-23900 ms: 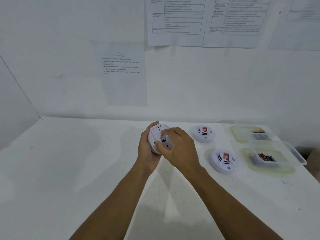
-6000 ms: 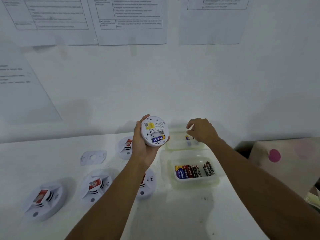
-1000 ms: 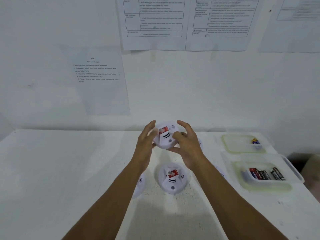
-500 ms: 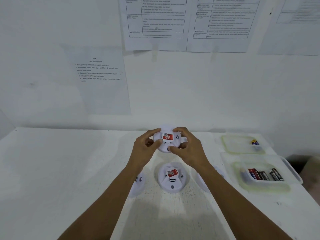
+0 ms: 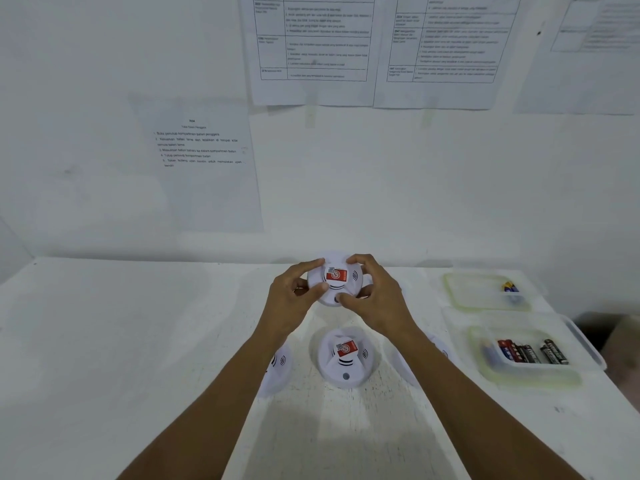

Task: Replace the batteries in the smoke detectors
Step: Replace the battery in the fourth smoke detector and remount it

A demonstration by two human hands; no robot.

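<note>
One white smoke detector (image 5: 335, 281), red label facing up, held at frame centre; left hand (image 5: 294, 301) and right hand (image 5: 379, 301) grip opposite rims, fingers curled round the edge, thumbs on the face. Second detector (image 5: 344, 358) lies on the white table (image 5: 138, 341) just below, between the forearms. Two more show partly behind the arms. Right of frame: clear container (image 5: 485, 344) of batteries (image 5: 531, 353); above it, shallower tray (image 5: 478, 289) holding a blue-yellow cell (image 5: 509, 287). Printed sheets (image 5: 311, 46) on wall, upper frame.
</note>
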